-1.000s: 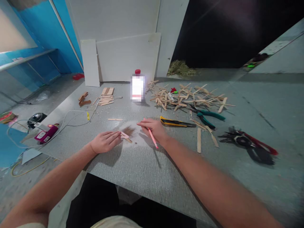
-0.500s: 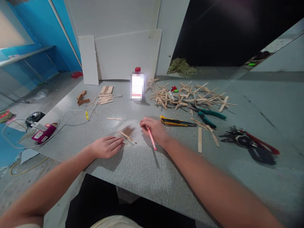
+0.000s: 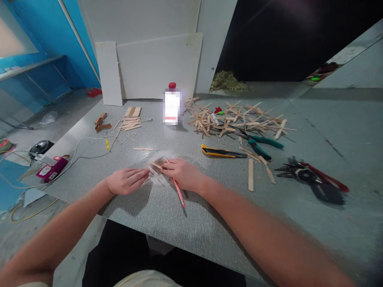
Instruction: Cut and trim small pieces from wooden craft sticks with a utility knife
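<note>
My right hand (image 3: pixel 186 174) is closed around a pink pencil (image 3: pixel 178 191), whose lower end points toward me. Its fingertips also touch a short wooden stick (image 3: pixel 155 165) on the grey table (image 3: pixel 167 223). Left of that, my left hand (image 3: pixel 127 181) lies low over the table with its fingers stretched and side by side. Its fingertips are beside a clear strip, perhaps a ruler (image 3: pixel 156 175), blurred in the light. Another small stick (image 3: pixel 143 149) lies flat just beyond the hands.
A yellow cutter (image 3: pixel 221 152), green-handled pliers (image 3: pixel 263 145) and red-handled pliers (image 3: pixel 323 179) lie to the right. Joined sticks (image 3: pixel 248 119) are heaped behind. A red-capped bottle (image 3: pixel 172 107) stands at the back. A purple socket block (image 3: pixel 52 169) sits at left.
My right hand has moved left and slightly toward me with the pencil and now touches the short stick. My left hand has shifted slightly left.
</note>
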The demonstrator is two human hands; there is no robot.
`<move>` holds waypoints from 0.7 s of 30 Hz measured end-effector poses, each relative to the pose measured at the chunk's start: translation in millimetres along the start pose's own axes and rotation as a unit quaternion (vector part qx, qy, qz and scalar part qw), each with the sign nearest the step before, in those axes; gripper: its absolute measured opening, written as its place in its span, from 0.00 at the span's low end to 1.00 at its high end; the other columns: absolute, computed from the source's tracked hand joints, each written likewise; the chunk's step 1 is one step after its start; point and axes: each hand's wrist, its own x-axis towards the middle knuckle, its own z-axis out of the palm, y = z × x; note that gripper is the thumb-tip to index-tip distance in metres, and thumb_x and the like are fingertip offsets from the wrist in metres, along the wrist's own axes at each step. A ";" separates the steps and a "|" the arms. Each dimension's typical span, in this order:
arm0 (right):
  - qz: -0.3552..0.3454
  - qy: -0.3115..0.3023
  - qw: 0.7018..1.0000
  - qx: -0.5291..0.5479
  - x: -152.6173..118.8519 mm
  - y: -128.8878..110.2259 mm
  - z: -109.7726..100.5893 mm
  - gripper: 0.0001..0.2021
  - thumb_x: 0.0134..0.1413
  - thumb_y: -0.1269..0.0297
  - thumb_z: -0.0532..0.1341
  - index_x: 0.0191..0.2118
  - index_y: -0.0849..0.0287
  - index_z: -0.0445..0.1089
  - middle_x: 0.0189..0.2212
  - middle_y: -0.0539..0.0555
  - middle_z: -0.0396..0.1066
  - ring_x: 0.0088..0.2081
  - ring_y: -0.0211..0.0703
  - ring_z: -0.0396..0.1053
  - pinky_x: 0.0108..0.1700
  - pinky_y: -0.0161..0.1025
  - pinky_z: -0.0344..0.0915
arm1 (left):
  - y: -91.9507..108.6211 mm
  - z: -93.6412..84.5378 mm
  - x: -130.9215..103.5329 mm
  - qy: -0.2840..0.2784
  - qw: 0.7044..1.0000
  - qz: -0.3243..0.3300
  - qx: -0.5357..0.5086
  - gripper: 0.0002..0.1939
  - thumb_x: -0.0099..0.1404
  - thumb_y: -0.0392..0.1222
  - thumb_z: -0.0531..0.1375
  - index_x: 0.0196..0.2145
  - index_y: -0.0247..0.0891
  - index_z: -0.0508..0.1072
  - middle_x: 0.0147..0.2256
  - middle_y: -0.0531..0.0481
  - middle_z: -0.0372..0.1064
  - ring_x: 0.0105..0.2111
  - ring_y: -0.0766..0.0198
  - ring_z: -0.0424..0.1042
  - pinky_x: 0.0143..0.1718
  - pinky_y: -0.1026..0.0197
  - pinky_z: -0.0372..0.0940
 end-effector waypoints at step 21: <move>0.110 0.077 0.990 0.042 -3.7 16.1 -6.7 0.06 0.62 0.63 0.63 0.40 0.57 0.77 0.37 0.55 0.75 0.40 0.48 0.67 0.45 0.46 0.59 | -23.7 22.3 15.9 0.020 0.997 0.024 -0.071 0.13 0.70 0.29 0.57 0.52 0.29 0.73 0.51 0.35 0.77 0.53 0.56 0.77 0.55 0.56 0.75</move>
